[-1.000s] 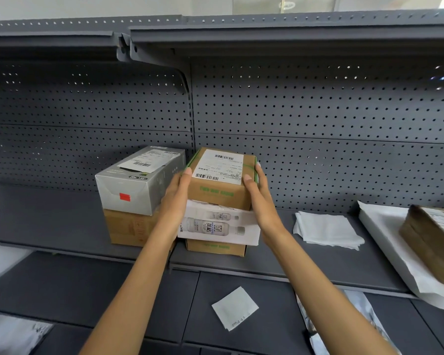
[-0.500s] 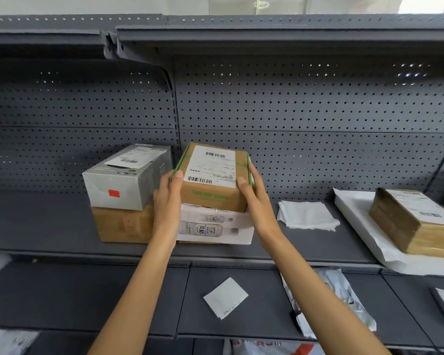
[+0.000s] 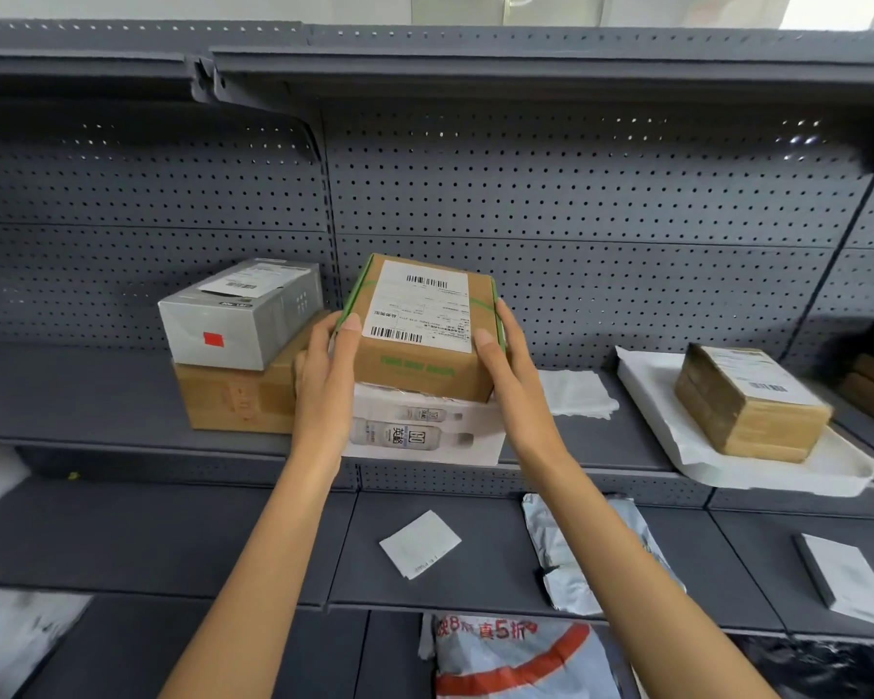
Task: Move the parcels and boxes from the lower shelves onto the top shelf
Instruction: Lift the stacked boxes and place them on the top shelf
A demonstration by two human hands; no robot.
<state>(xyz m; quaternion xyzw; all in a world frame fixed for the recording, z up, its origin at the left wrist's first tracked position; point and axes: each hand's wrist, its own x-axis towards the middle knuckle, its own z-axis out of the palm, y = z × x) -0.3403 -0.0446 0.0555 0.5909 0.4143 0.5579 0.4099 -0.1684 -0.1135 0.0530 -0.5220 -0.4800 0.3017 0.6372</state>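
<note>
A brown cardboard box (image 3: 425,368) with green tape and a white shipping label sits between both my hands, tilted with its label towards me, just above a white box printed with bottles (image 3: 425,431) on the middle shelf. My left hand (image 3: 324,380) grips its left side and my right hand (image 3: 508,375) grips its right side, each with the thumb on top. The grey top shelf (image 3: 526,68) runs overhead, and its upper surface is hidden.
Left of my hands, a grey box with a red sticker (image 3: 238,320) lies on a brown carton (image 3: 233,396). To the right are folded white paper (image 3: 576,393) and a taped parcel (image 3: 748,401) on a white mailer (image 3: 788,461). Lower shelves hold a white envelope (image 3: 420,544), a silver mailer (image 3: 571,557) and a red-printed bag (image 3: 515,658).
The brown box has tilted and risen slightly off the white box while both hands keep hold. The view has pulled back and shows more of the lower shelves.
</note>
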